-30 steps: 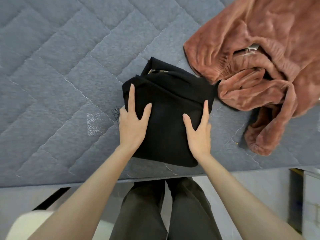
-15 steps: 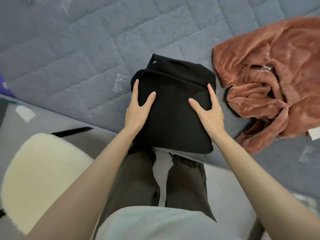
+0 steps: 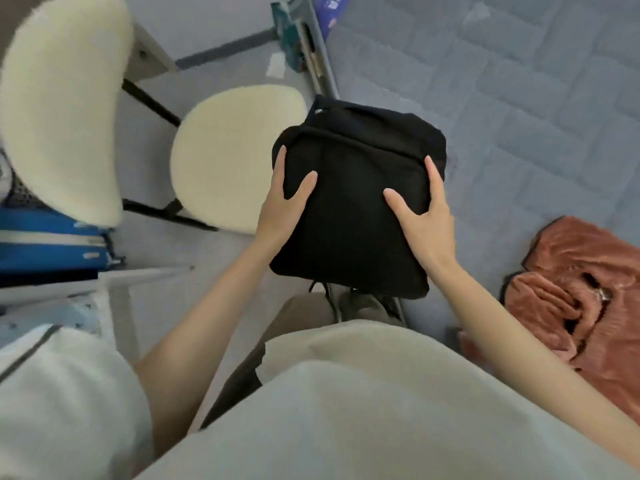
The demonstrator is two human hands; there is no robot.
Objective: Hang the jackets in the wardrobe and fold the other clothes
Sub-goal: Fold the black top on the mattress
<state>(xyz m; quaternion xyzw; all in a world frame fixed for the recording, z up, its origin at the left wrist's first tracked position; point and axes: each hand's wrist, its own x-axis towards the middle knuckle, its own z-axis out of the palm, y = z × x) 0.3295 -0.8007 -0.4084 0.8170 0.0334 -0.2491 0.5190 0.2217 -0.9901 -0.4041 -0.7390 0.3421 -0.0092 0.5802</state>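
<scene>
A folded black garment point(image 3: 353, 220) hangs in the air between my hands, over the floor beside the bed's edge. My left hand point(image 3: 280, 216) grips its left side, thumb and one finger on top and the other fingers hidden beneath. My right hand point(image 3: 426, 223) grips the right side the same way. A crumpled rust-pink fleece garment point(image 3: 581, 271) lies unfolded on the grey quilted mattress point(image 3: 519, 98) at the right.
A cream padded chair stands to the left, its seat point(image 3: 228, 147) just left of the black garment and its backrest point(image 3: 65, 98) further left. A blue case point(image 3: 45, 244) sits behind the chair. My legs and light shirt fill the lower frame.
The black garment was lying on the mattress under my hands; it is now lifted off and carried left over the floor toward the chair. My view has swung left, and the pink fleece stays put.
</scene>
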